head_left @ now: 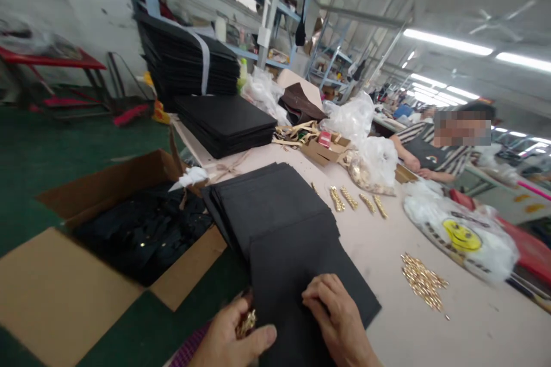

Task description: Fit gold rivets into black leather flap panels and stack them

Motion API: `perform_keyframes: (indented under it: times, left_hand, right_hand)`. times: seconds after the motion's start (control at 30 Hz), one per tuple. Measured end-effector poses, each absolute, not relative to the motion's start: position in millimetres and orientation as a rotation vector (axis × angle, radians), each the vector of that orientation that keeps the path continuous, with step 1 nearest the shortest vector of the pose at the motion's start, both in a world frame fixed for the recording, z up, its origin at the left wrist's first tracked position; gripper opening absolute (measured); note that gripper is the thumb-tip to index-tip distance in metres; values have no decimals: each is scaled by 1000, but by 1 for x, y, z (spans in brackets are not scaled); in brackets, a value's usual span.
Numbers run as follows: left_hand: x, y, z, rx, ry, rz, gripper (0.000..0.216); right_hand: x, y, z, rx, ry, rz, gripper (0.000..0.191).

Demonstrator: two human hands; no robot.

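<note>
My left hand (230,335) is cupped at the near edge of the black sheets, fingers closed around several small gold metal pieces (247,324). Its thumb points toward the top black sheet (279,281). Over that same sheet, my right hand (338,318) has its fingers curled together; whatever they pinch, if anything, is hidden. The top sheet overlaps a fanned stack of black sheets (279,200) on the pale table (387,332). To the right lies a loose pile of gold metal pieces (424,281). Short rows of gold pieces (348,197) lie beyond the stack.
An open cardboard box (73,292) with black material stands at the left. Tall black stacks (189,63) rise at the table's far left. Plastic bags (465,235) lie at the right. Across the table sits a person (434,149) with hands together.
</note>
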State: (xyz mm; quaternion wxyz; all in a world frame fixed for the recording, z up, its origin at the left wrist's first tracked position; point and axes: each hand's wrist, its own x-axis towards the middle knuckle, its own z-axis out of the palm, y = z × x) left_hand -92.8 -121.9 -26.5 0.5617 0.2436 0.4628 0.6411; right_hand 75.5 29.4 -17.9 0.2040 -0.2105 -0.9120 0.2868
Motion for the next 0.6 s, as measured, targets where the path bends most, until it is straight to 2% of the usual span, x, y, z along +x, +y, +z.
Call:
perform_keyframes:
  times: [0.23,0.4,0.53,0.6]
  left_hand:
    - [-78,-117,-18,428,1157,1401,54]
    - [-71,-127,-14,485,1089,1269,50]
    - [-66,-125,-17,402,950,1286,45]
    - [-64,-122,-22,369,965,1274,41]
  right_hand:
    - [114,14,-18,-998,-2145,1213,17]
    - [104,14,-9,-1178,-2041,1436,18]
    - [93,4,-6,-1192,-1837,1762,20]
    - [90,1,-7,-1218,-1773,1824,20]
